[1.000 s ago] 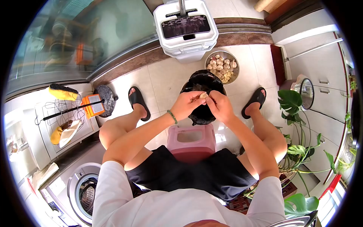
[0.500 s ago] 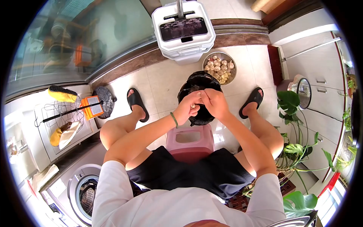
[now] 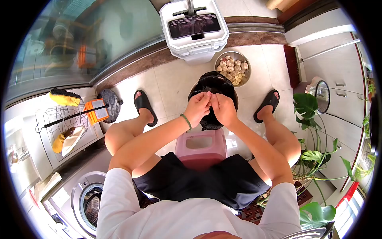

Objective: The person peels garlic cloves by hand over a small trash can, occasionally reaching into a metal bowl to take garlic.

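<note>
Your left hand [image 3: 197, 108] and right hand [image 3: 224, 108] meet at the fingertips, drawn together in a pinch, but I cannot tell how fully that grip closes or on what, because the fingers hide the spot between them. If a small piece of garlic sits there, which seems likely, steady it with one hand and let the other thumb do the picking, pressing lightly so that it neither bruises nor shoots away. The black bag [image 3: 215, 81] lies below your grip, so work over its middle and let scraps drop straight in. The visible garlic [image 3: 230, 65] lies in the steel bowl [image 3: 247, 76] on the floor, beyond your grip and to its right. Counting up, you have two hands at work, one bag, one bowl, roughly ten whole heads, overlapping too much for a firm number, and a cluster of loose cloves [image 3: 237, 80] on the side nearer your grip, too small to count. One pink stool [image 3: 220, 145] stands on your side of the grip, two black slippers [image 3: 142, 102] flank it, and one mop bucket [image 3: 199, 51] stands beyond it
</note>
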Demonstrator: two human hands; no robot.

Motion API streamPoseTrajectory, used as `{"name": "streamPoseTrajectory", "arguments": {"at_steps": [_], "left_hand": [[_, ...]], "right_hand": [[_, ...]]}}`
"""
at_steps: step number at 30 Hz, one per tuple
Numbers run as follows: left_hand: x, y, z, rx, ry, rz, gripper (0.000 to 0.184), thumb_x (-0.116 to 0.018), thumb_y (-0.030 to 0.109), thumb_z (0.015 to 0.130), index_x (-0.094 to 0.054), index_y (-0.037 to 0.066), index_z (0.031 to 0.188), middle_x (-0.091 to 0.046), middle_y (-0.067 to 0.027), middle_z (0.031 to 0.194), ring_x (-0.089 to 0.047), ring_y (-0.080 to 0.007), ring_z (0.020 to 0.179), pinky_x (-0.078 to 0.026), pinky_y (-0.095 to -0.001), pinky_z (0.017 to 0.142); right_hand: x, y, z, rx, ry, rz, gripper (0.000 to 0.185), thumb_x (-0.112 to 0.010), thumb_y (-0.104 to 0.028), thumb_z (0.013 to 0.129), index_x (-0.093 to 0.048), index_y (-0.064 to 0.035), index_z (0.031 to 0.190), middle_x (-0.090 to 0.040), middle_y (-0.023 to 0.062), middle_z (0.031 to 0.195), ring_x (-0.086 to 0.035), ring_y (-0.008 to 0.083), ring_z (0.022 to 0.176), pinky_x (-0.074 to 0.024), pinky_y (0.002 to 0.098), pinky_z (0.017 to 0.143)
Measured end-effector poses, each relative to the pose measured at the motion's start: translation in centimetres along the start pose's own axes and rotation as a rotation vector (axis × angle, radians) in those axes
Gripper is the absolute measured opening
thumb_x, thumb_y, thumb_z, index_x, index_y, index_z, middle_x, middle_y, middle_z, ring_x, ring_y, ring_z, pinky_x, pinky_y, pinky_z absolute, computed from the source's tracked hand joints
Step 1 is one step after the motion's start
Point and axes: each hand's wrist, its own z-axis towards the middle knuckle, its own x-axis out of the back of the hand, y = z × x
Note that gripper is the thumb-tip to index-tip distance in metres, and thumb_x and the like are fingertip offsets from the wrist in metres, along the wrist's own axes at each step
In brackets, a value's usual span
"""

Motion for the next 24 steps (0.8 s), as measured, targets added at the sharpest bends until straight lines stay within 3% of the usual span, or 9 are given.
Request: {"name": "streamPoseTrajectory", "arguments": {"at_steps": [8,14,17,20,24], "left_hand": [[-0.5,-0.3,-1.4,0.086,-0.045,-0.198,0.025,-0.051,0.035,0.100,-0.058,0.014,0.089,-0.048,0.0070,0.073,-0.038,-0.0016,0.059,-0.031,-0.0175,0.051],[-0.2,-0.7,-1.5,0.116,-0.108,-0.356,0.026,-0.047,0.037,0.102,-0.059,0.015,0.094,-0.044,0.0072,0.072,-0.035,-0.0011,0.056,-0.030,-0.0172,0.049],[-1.2,0.4,-1.6,0.074,-0.099,-0.290,0.027,-0.045,0.038,0.102,-0.059,0.014,0.100,-0.043,0.0071,0.071,-0.033,-0.0017,0.054,-0.029,-0.0175,0.049],[-1.0,1.8,-1.3,0.032,-0.067,-0.139,0.028,-0.046,0.037,0.102,-0.058,0.012,0.107,-0.044,0.0069,0.073,-0.032,-0.0025,0.054,-0.029,-0.0179,0.049],[0.3,3.5,-0.9,-0.002,-0.117,-0.056,0.031,-0.047,0.037,0.102,-0.057,0.011,0.116,-0.046,0.0059,0.076,-0.032,-0.0030,0.054,-0.030,-0.0184,0.050]], "right_hand": [[-0.1,-0.1,-1.4,-0.019,0.013,0.178,0.024,-0.051,-0.010,0.095,-0.057,0.0029,0.076,-0.059,0.0178,0.067,-0.059,0.0335,0.059,-0.0466,0.0377,0.055],[-0.1,-1.5,-1.5,-0.132,0.051,0.390,0.027,-0.048,-0.009,0.097,-0.057,0.0032,0.075,-0.059,0.0123,0.065,-0.059,0.0225,0.057,-0.0460,0.0338,0.055],[0.5,-2.1,-0.8,-0.163,0.060,0.474,0.027,-0.047,-0.009,0.097,-0.056,0.0033,0.075,-0.058,0.0107,0.064,-0.055,0.0184,0.056,-0.0442,0.0327,0.054],[0.8,-0.3,-0.4,-0.115,0.092,0.354,0.024,-0.051,-0.009,0.096,-0.051,0.0026,0.075,-0.048,0.0072,0.060,-0.042,0.0124,0.054,-0.0386,0.0303,0.052],[1.8,0.2,0.1,-0.230,0.051,0.271,0.018,-0.058,-0.008,0.093,-0.055,0.0027,0.079,-0.051,0.0068,0.062,-0.046,0.0115,0.057,-0.0405,0.0298,0.055]]}}
